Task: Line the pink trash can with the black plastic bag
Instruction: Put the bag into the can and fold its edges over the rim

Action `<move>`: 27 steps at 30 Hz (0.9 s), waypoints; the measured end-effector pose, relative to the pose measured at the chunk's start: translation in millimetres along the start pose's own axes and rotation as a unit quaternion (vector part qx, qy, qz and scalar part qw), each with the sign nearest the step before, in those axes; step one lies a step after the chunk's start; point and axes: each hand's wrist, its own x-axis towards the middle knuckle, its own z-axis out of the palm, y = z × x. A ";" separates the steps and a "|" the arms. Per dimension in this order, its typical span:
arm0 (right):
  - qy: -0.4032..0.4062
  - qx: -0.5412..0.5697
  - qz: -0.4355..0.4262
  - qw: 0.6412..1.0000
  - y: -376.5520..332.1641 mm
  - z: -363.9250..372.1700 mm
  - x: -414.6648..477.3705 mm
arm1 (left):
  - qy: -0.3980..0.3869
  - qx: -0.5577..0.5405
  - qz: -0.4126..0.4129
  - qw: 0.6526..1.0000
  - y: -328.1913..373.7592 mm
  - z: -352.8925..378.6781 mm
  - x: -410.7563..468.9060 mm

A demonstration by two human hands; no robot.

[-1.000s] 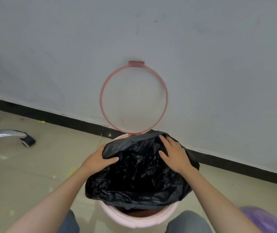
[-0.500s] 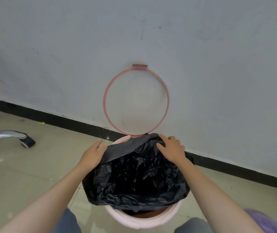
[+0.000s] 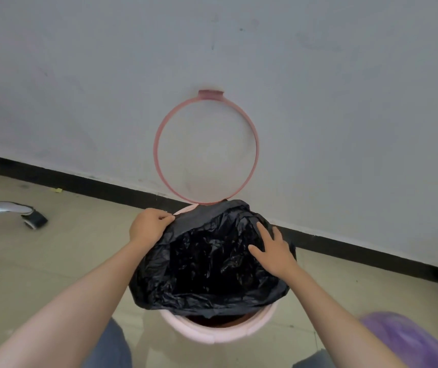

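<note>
The pink trash can (image 3: 212, 333) stands on the floor by the wall, its pink ring lid (image 3: 156, 144) flipped up against the wall. The black plastic bag (image 3: 207, 264) lies crumpled over the can's mouth, draped past the left and right sides; the near rim shows bare. My left hand (image 3: 147, 225) pinches the bag's edge at the far left rim. My right hand (image 3: 273, 251) rests flat with spread fingers on the bag's right side.
A grey wall with a black baseboard (image 3: 345, 248) runs right behind the can. A chrome chair leg with a caster (image 3: 33, 220) lies on the tiled floor at the left. Something purple (image 3: 403, 338) sits at the lower right.
My left hand moved out to the far left rim and pinched the bag's edge. My right hand slid back from the far edge and flattened on the bag's right side.
</note>
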 end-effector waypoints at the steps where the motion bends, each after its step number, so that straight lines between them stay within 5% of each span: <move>1: 0.003 0.008 -0.002 1.000 3.4 3.3 -3.6 | 0.010 0.000 -0.008 1.000 2.5 0.0 2.2; 10: 0.018 0.089 -0.026 0.996 38.5 27.2 -29.8 | -0.032 -0.034 -0.104 0.993 -8.7 -5.7 26.0; 15: 0.132 -0.080 -0.136 0.979 35.0 19.0 -60.2 | 0.082 0.055 0.120 0.988 -9.5 -25.6 -29.5; 19: 0.159 -0.181 -0.281 0.929 41.1 30.7 -82.5 | 0.000 0.223 0.335 0.916 -26.9 -21.0 -100.6; 22: 0.178 -0.141 -0.310 0.923 47.0 41.0 -87.1 | -0.040 0.354 0.368 0.859 -50.6 -7.2 -118.9; 27: 0.233 -0.146 -0.382 0.882 57.0 57.1 -94.6 | -0.061 0.292 0.373 0.878 -56.8 -2.8 -140.4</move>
